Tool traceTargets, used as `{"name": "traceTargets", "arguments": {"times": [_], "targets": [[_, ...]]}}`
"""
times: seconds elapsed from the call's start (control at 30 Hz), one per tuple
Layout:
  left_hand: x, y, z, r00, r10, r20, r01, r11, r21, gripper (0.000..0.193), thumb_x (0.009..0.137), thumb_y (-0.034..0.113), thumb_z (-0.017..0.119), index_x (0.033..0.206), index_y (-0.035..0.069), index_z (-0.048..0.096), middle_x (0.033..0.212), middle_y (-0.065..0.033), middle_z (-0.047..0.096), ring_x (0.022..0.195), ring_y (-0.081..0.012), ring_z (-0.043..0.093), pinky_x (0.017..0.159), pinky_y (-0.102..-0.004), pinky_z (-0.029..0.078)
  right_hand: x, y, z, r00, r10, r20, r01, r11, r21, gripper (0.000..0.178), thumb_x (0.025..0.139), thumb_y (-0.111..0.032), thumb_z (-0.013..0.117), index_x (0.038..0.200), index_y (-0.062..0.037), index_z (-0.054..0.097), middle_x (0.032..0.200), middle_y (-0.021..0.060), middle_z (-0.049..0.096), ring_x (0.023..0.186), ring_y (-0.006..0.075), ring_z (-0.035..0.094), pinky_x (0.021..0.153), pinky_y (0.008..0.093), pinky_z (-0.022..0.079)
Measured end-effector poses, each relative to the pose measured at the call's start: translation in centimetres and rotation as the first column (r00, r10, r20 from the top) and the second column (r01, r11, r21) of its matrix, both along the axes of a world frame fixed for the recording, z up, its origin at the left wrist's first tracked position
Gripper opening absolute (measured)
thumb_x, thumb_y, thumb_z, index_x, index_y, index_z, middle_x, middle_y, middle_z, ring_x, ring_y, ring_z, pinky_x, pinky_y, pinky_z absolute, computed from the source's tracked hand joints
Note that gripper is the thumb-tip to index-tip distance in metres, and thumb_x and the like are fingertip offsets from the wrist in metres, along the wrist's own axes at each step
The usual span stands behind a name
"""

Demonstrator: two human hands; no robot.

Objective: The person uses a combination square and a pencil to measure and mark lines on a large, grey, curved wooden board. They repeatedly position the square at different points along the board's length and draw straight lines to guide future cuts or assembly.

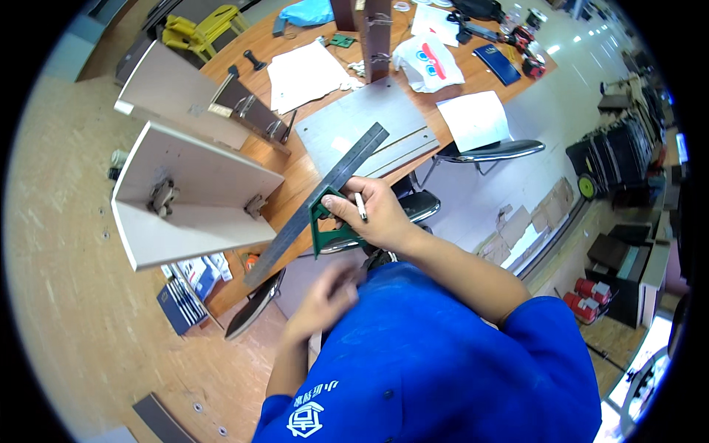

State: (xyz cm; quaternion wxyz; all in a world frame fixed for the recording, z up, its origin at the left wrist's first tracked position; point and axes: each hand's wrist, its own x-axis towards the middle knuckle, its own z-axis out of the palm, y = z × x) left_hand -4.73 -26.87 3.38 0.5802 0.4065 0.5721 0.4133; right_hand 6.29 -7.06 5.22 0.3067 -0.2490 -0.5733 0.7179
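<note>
My right hand point(380, 214) is closed around the green head of a combination square point(295, 228), whose long dark steel rule slants from the upper right down to the lower left. A white pen point(360, 207) sticks out between the fingers of that same hand. Lower, close to the front of my blue shirt, my left hand point(329, 299) is smeared by motion, so its fingers are hard to make out. Beyond the square, a grey panel point(351, 118) with a groove along one side lies flat on the wooden table point(244, 63).
Angled cabinet boards with hinges point(196, 203) stand at the table's left. A dark upright board point(377, 44), a white plastic bag point(428, 63), paper sheets point(306, 74) and a blue notebook point(497, 65) are on the table. Chairs point(502, 150) stand along its near edge.
</note>
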Motion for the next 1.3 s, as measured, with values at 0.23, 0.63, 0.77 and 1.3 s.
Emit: {"name": "traceTargets", "arguments": {"times": [0.23, 0.63, 0.77, 1.3], "targets": [[-6.5, 5.7, 10.4, 0.751, 0.241, -0.614, -0.02, 0.939, 0.344, 0.046, 0.105, 0.023, 0.057, 0.142, -0.002, 0.05, 0.129, -0.0238, 0.064, 0.118, -0.0303, 0.065, 0.101, -0.0408, 0.051, 2.8, 2.7, 1.1, 0.957, 0.136, 0.257, -0.148, 0.989, 0.027, 0.021, 0.097, -0.02, 0.072, 0.099, 0.001, 0.075, 0.071, 0.0013, 0.066, 0.065, 0.0073, 0.06, 0.06, 0.0271, 0.048], [-1.8, 8.3, 4.4, 0.982, 0.171, 0.085, -0.18, 0.978, 0.107, 0.033, 0.106, 0.025, 0.06, 0.124, -0.002, 0.053, 0.089, -0.0092, 0.068, 0.055, -0.0083, 0.058, 0.047, -0.0208, 0.044, 4.5, 3.0, 4.1, 0.853, 0.251, 0.459, -0.404, 0.872, 0.275, 0.035, 0.086, -0.021, 0.078, 0.109, 0.0039, 0.07, 0.09, 0.013, 0.073, 0.08, 0.0187, 0.065, 0.076, 0.0355, 0.053], [-1.2, 7.9, 4.0, 0.97, 0.236, 0.059, -0.243, 0.944, 0.225, 0.04, 0.105, 0.023, 0.062, 0.132, -0.004, 0.051, 0.098, -0.0134, 0.069, 0.055, -0.0082, 0.059, 0.044, -0.0207, 0.045, 4.7, 2.9, 6.6, 0.849, 0.194, 0.492, -0.397, 0.849, 0.349, 0.03, 0.083, -0.018, 0.08, 0.098, 0.0048, 0.068, 0.082, 0.0218, 0.071, 0.075, 0.0345, 0.07, 0.07, 0.0402, 0.054], [-1.2, 8.3, 4.0, 0.955, 0.275, 0.114, -0.297, 0.842, 0.45, 0.032, 0.107, 0.022, 0.056, 0.126, -0.003, 0.047, 0.099, -0.0169, 0.068, 0.054, -0.0155, 0.065, 0.042, -0.0234, 0.051, 3.5, 5.3, 8.6, 0.879, 0.276, 0.389, -0.447, 0.761, 0.47, 0.027, 0.084, -0.014, 0.079, 0.1, 0.0037, 0.068, 0.084, 0.019, 0.072, 0.077, 0.0328, 0.069, 0.072, 0.0402, 0.053]]}}
